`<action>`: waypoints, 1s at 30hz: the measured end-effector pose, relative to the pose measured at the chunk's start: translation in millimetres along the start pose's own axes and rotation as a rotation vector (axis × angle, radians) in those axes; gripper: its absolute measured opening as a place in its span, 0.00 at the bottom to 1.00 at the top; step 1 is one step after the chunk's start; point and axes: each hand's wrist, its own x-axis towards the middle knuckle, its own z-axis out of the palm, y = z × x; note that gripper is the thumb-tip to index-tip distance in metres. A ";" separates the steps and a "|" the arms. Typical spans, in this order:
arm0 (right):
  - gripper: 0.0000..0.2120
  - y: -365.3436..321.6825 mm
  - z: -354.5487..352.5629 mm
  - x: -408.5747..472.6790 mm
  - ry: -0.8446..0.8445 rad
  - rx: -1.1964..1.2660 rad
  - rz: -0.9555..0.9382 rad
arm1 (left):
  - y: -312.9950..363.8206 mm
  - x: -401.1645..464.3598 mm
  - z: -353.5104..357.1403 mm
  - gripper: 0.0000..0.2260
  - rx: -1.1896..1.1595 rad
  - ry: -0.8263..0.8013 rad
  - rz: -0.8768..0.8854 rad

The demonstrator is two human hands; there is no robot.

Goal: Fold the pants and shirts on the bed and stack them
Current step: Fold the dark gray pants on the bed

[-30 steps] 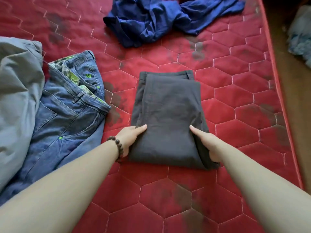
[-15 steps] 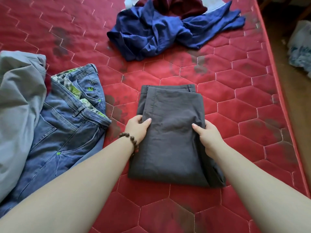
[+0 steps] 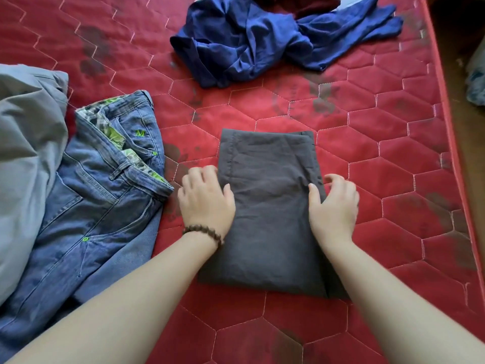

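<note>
Dark grey pants [image 3: 267,206] lie folded into a neat rectangle in the middle of the red quilted mattress [image 3: 393,179]. My left hand [image 3: 204,200], a bead bracelet on its wrist, sits at the pants' left edge with its thumb on the cloth and its fingers loosely curled beside it. My right hand [image 3: 334,206] mirrors it at the right edge, thumb on the cloth. Neither hand visibly clasps the fabric. Blue jeans [image 3: 105,200] lie unfolded to the left. A crumpled blue shirt [image 3: 257,40] lies at the far side.
A grey garment [image 3: 26,158] is heaped at the left edge, partly over the jeans. A dark red cloth [image 3: 296,3] peeks out behind the blue shirt. The mattress's right edge [image 3: 448,132] drops to a brown floor.
My hands slid from the near corners of the folded pants up along its sides. Their fingers, tucked around the edges half a second ago, now sit loose beside them.
</note>
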 end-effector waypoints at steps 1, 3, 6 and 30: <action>0.13 -4.8 -0.4 -13.2 0.088 -0.097 -0.157 | 3.7 -7.3 1.9 0.13 0.024 0.061 0.183; 0.15 -12.1 7.3 -45.3 0.081 -0.163 -0.469 | 8.8 -23.2 13.9 0.17 0.040 0.030 0.472; 0.24 -7.6 34.1 -88.2 -0.214 -0.260 -0.642 | 6.4 -40.2 34.7 0.24 0.233 -0.223 0.554; 0.26 -19.4 63.2 28.1 -0.485 -0.441 -0.872 | -9.7 -40.7 63.8 0.29 0.237 -0.166 0.423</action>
